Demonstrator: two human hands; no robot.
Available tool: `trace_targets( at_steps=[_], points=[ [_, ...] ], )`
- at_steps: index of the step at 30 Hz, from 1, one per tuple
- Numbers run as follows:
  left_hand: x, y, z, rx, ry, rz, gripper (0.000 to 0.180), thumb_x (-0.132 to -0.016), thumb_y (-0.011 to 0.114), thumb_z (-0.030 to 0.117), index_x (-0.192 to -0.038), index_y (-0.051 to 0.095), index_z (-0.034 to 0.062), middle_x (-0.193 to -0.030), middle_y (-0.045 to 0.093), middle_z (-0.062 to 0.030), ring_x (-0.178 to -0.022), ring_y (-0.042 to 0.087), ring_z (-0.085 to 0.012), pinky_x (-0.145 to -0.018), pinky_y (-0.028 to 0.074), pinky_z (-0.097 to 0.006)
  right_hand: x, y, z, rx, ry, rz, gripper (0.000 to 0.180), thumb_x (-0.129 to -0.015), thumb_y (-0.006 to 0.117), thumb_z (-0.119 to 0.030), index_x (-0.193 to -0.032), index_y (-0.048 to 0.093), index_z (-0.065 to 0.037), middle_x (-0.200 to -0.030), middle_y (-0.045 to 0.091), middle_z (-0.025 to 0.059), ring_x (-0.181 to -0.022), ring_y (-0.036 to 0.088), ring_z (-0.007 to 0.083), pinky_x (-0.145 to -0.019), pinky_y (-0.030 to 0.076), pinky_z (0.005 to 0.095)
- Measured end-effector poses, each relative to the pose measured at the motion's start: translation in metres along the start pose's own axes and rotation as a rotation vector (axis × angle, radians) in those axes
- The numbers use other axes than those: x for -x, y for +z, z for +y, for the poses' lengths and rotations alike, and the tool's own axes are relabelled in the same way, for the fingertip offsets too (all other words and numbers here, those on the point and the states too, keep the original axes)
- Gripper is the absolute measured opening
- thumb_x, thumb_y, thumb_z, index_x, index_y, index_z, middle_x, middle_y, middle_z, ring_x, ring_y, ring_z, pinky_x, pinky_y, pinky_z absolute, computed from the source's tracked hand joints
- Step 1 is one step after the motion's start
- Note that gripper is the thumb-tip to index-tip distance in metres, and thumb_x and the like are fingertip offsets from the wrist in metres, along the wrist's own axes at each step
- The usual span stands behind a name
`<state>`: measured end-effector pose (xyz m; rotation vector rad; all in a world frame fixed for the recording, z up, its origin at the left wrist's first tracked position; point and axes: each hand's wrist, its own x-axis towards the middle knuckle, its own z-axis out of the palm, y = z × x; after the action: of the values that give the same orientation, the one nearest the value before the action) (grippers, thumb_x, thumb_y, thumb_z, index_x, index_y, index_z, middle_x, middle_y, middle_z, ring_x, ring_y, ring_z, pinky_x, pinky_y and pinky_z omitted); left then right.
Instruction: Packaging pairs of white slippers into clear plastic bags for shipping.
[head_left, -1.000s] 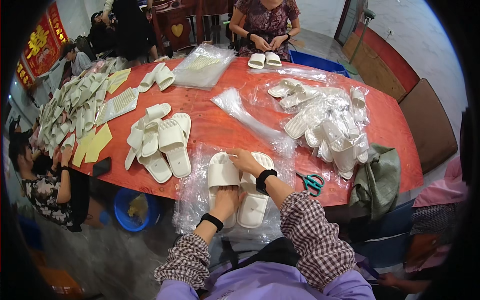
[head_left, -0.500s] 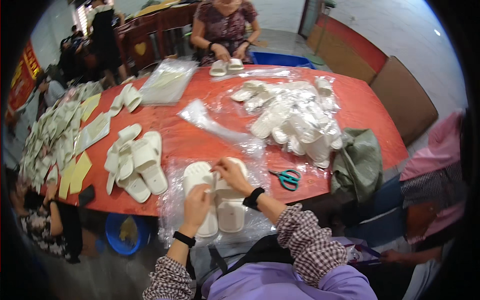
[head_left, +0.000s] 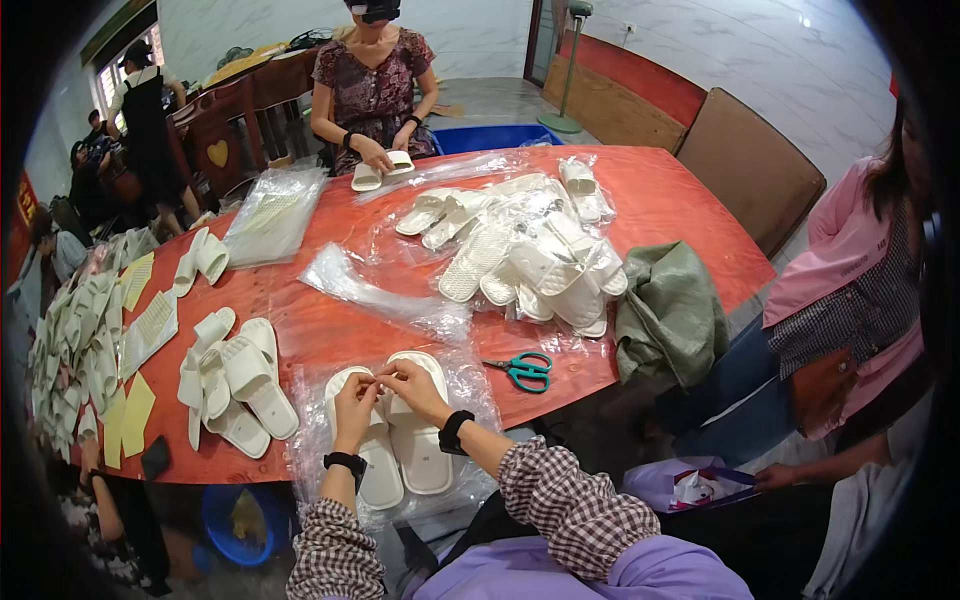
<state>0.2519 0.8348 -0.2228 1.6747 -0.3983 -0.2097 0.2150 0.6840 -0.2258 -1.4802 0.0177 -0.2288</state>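
Slippers (head_left: 420, 456) on a red table (head_left: 695, 210), marbled walls (head_left: 465, 42) beyond; left hand (head_left: 354, 408) and right hand (head_left: 416, 389) with narrow grip.

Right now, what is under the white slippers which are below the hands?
Clear plastic shows around the white slippers, over the red table. What lies directly beneath them is covered and cannot be seen.

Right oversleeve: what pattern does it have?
The right oversleeve has a dark-and-white check, best seen in the head view.

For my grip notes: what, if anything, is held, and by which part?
Cannot be told: left hand and right hand are close together; anything pinched there is too small to see.
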Motion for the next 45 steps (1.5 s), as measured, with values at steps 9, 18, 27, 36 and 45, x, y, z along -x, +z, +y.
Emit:
trace_targets(
  at_steps=[9,18,27,36,45],
  points=[
    [0.000,-0.011,-0.010,0.095,0.026,0.050,0.016,-0.093,0.059,0.013,-0.100,0.066,0.0000,-0.086,0.063,-0.0015,-0.076,0.057,-0.0077,-0.068,0.046,-0.022,-0.002,-0.005,-0.002,-0.054,-0.145,-0.033,0.025,-0.088,0.058,-0.004,-0.112,0.052,-0.002,-0.108,0.057,0.0056,-0.097,0.058,0.0142,-0.087,0.047,0.0262],
    [0.001,-0.009,-0.021,0.163,0.010,0.086,0.014,-0.091,0.060,0.010,-0.097,0.069,0.0010,-0.080,0.064,-0.0006,-0.076,0.058,-0.0071,-0.070,0.046,-0.022,0.001,-0.002,-0.022,0.001,-0.085,-0.060,0.011,-0.093,0.057,-0.005,-0.103,0.062,-0.002,-0.111,0.061,0.0058,-0.101,0.058,0.0123,-0.089,0.046,0.0255],
    [0.006,-0.014,-0.015,0.047,-0.005,0.054,0.016,-0.092,0.061,0.013,-0.099,0.068,0.0004,-0.086,0.064,-0.0007,-0.078,0.055,-0.0076,-0.071,0.044,-0.022,0.006,-0.002,-0.010,0.174,0.004,0.044,0.016,-0.088,0.064,-0.008,-0.102,0.070,-0.002,-0.101,0.066,0.0042,-0.093,0.061,0.0114,-0.080,0.048,0.0237],
    [0.004,-0.025,-0.018,-0.135,0.070,0.000,0.014,-0.091,0.055,0.009,-0.092,0.066,0.0006,-0.078,0.058,0.0003,-0.073,0.051,-0.0088,-0.064,0.041,-0.024,-0.002,0.006,0.018,-0.009,-0.047,-0.001,0.012,-0.090,0.062,-0.012,-0.098,0.060,-0.003,-0.091,0.059,0.0029,-0.088,0.055,0.0102,-0.080,0.046,0.0267],
    [-0.006,-0.008,-0.021,0.008,0.089,-0.087,0.012,-0.092,0.055,0.005,-0.092,0.064,-0.0021,-0.086,0.061,-0.0034,-0.081,0.055,-0.0111,-0.075,0.044,-0.024,0.004,-0.007,0.001,-0.125,-0.075,-0.003,0.011,-0.086,0.066,-0.008,-0.091,0.057,-0.003,-0.084,0.058,0.0013,-0.079,0.056,0.0091,-0.073,0.047,0.0238]
  ],
)
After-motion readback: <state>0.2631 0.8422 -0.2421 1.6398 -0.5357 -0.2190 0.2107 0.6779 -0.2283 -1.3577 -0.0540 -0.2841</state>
